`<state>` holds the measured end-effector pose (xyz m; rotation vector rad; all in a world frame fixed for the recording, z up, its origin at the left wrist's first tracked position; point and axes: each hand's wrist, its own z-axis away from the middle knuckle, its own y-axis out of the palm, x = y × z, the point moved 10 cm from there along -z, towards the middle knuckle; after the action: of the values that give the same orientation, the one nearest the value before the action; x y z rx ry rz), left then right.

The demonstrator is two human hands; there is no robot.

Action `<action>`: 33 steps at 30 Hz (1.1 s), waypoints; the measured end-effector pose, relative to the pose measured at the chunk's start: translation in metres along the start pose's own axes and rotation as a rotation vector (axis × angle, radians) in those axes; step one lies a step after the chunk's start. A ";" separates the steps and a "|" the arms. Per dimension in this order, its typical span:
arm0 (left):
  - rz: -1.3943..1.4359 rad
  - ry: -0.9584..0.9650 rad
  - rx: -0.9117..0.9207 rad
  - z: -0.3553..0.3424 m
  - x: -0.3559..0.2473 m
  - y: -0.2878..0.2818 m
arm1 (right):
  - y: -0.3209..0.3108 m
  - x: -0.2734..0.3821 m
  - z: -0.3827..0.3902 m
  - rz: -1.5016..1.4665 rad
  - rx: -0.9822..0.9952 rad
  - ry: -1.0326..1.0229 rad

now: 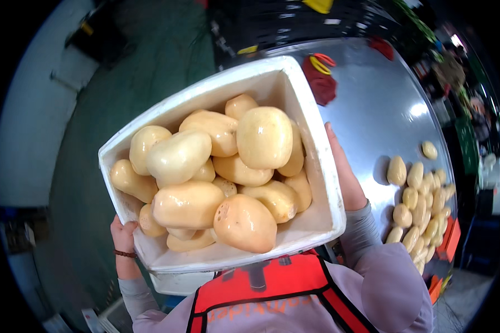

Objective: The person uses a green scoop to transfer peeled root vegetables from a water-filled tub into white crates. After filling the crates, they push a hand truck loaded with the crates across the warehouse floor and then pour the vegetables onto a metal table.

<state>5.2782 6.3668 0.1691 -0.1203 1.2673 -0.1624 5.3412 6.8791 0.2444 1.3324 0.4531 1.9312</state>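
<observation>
A white foam box (330, 194) full of pale, wet, peeled lotus root pieces (183, 202) is held up in front of my chest, tilted so that its inside shows. Small holes mark the cut end of one piece near the front. My left hand (124, 235) grips the box at its near left corner, thumb on the rim and the other fingers hidden. Along the right outer wall lies my right hand (343, 172); most of its fingers are out of sight behind the box.
Right of the box stands a metal table (366, 111). More lotus root pieces (419, 213) lie heaped on its near right part. A dark red mesh bag (321, 86) rests by its far left edge, and black crates (294, 25) stand beyond. Green floor (144, 72) stretches to the left.
</observation>
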 end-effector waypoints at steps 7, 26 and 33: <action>-0.169 0.154 0.246 0.029 -0.148 0.120 | -0.095 0.103 0.141 -0.071 -0.185 -0.201; -1.069 0.318 1.165 -0.064 -0.279 0.635 | -0.239 0.093 0.329 -0.345 -0.473 -0.776; -0.053 0.538 0.770 -0.055 -0.322 0.521 | -0.219 0.074 0.340 -0.286 -0.658 -0.850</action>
<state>5.1613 6.9388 0.3622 0.5882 1.6484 -0.7517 5.7165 7.0409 0.2870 1.3759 -0.3703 0.9878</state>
